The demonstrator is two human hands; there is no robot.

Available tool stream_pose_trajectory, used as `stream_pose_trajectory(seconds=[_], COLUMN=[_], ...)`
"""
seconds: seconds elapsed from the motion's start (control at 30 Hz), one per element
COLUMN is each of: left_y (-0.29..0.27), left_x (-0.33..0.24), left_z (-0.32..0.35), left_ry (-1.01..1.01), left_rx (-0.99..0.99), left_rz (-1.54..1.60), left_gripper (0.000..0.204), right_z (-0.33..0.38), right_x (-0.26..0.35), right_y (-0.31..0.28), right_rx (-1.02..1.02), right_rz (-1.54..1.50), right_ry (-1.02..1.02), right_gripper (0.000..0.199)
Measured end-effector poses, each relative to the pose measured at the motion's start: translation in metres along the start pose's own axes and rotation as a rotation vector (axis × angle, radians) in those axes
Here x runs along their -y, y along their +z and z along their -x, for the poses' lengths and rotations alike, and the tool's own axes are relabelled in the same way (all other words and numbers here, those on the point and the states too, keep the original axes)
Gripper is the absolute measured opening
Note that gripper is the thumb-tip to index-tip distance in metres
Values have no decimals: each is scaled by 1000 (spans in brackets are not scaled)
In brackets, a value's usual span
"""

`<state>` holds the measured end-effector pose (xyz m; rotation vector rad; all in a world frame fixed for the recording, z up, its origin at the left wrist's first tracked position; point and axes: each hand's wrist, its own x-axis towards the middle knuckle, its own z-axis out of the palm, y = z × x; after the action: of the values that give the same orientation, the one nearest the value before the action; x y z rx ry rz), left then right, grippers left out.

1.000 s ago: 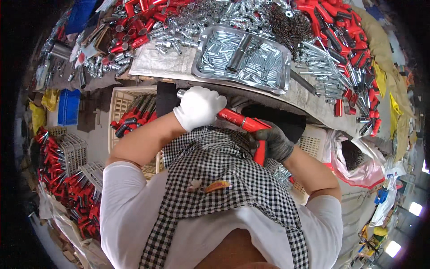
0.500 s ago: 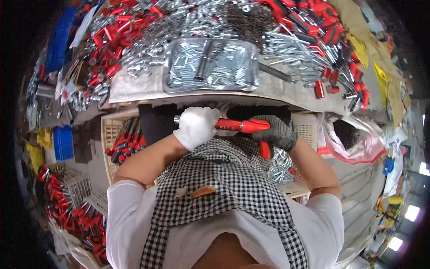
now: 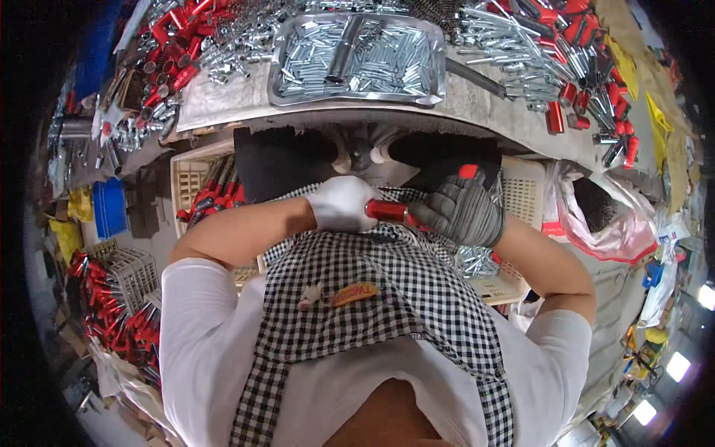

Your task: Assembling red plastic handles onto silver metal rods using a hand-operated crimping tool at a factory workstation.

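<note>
Both hands had dropped closer to the body since the earlier frames, ending just above the checked apron (image 3: 372, 298), and less of the red tool (image 3: 387, 211) showed between them than before. The left hand (image 3: 341, 203), in a white glove, was clenched around one end of the tool. The right hand (image 3: 460, 212), in a grey glove with a red fingertip, was closed over the other end. Only a short red stretch of the tool lay bare between the two gloves, level and close to the chest.

Past the hands ran the bench (image 3: 223, 104), its edge curving across the view. On it sat a metal tray (image 3: 287, 89) full of small silvery parts, with more silvery parts and red pieces heaped to either side. Under the bench, left of the hands, a cream crate (image 3: 190, 182) held red-handled tools. Right of the hands stood another cream crate (image 3: 525, 194), and beside it a pink bag (image 3: 596, 223). Far left on the floor, a basket (image 3: 130, 272) stood next to a pile of red tools.
</note>
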<state>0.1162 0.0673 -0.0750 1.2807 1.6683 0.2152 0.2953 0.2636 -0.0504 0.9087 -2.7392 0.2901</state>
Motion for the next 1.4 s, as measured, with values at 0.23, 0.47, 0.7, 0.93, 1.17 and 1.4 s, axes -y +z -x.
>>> stream_pose_trajectory(seconds=[0.23, 0.47, 0.7, 0.93, 1.17, 1.4], left_y=[-22, -31, -41, -31, -40, -43], left_x=[2, 16, 26, 22, 22, 32], left_z=[13, 22, 30, 39, 46, 45], left_ry=[-23, 162, 6, 62, -11, 91], left_rx=[-396, -729, 244, -736, -19, -678], left_rz=[-441, -506, 230, -559, -40, -512], left_gripper=[21, 17, 35, 14, 30, 22], right_z=[-16, -33, -53, -51, -53, -53], right_x=[16, -4, -25, -9, 1, -16], right_y=[13, -2, -19, 4, 27, 18], right_rx=[-85, 19, 152, 47, 11, -63], right_rz=[-981, -1755, -17, -764, -773, -1223], right_ry=[946, 1273, -68, 720, 658, 919], right_gripper=[40, 36, 38, 45, 38, 43])
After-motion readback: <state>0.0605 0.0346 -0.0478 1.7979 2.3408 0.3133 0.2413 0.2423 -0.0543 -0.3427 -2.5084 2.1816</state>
